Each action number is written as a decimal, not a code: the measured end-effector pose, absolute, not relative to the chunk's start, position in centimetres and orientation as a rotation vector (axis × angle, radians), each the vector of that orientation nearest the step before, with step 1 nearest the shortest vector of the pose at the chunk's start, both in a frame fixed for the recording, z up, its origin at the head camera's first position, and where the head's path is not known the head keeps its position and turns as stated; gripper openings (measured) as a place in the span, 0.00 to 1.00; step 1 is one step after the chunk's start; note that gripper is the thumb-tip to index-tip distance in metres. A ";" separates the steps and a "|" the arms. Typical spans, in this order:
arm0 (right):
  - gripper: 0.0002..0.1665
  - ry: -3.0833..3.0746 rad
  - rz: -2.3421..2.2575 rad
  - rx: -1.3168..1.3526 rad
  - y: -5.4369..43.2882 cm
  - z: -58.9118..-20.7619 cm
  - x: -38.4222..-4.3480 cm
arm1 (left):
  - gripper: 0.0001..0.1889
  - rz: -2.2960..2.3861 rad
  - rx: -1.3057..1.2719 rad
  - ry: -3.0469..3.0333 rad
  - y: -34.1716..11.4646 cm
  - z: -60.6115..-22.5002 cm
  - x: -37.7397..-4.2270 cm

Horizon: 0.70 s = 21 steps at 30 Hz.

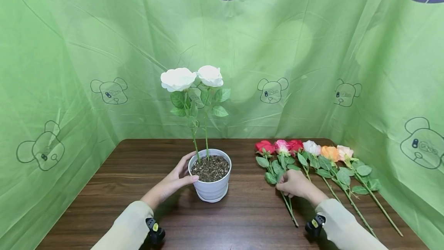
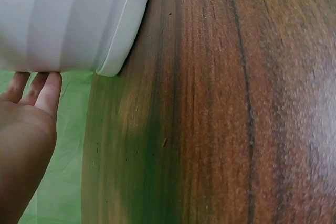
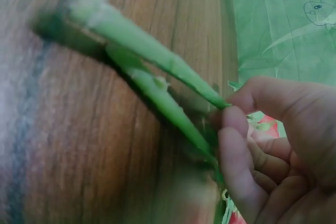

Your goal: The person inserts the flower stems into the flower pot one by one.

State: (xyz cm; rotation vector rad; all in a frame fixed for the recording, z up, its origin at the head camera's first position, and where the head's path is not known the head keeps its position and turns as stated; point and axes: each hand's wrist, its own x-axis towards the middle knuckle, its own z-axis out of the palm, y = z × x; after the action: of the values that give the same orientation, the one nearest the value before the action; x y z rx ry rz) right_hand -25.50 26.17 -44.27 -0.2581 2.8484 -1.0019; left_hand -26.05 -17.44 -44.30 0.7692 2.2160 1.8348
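A white flower pot [image 1: 212, 191] filled with brown soil stands on its saucer, with two white roses [image 1: 178, 79] upright in it. My left hand [image 1: 178, 176] holds the pot's left side, thumb at the rim and fingers around the back. In the left wrist view, fingertips touch the pot's ribbed wall [image 2: 47, 19]. To the right, my right hand [image 1: 295, 183] pinches a green rose stem [image 3: 157, 56] between thumb and forefinger. A second stem [image 3: 168, 106] runs right beside it. Above that hand lie a red rose [image 1: 265, 146] and a pink rose [image 1: 282, 147]; I cannot tell which bloom the pinched stem bears.
Farther right on the brown wooden table [image 1: 138, 165] lie another red rose [image 1: 295, 146], a white rose [image 1: 311, 147], an orange rose [image 1: 330, 153] and a peach rose [image 1: 345, 152], stems toward the front. Green printed cloth [image 1: 236, 41] hangs behind and at both sides.
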 end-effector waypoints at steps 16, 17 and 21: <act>0.08 2.914 -1.125 -0.338 25.7 -42.0 -26.0 | 0.41 1.826 0.764 2.229 -17.4 -44.2 -26.0; 0.08 2.916 -1.131 -0.359 25.6 -41.8 -26.0 | 0.41 1.827 0.760 2.230 -17.4 -44.2 -26.0; 0.08 2.928 -1.146 -0.410 25.3 -41.3 -26.0 | 0.41 1.830 0.753 2.225 -17.4 -44.2 -26.0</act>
State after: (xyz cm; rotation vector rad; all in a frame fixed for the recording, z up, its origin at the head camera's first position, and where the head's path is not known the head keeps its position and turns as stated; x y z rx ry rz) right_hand -26.00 25.30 -41.29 -0.4104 2.9275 -1.1459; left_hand -25.97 -17.39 -44.18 0.7530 2.2250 1.8303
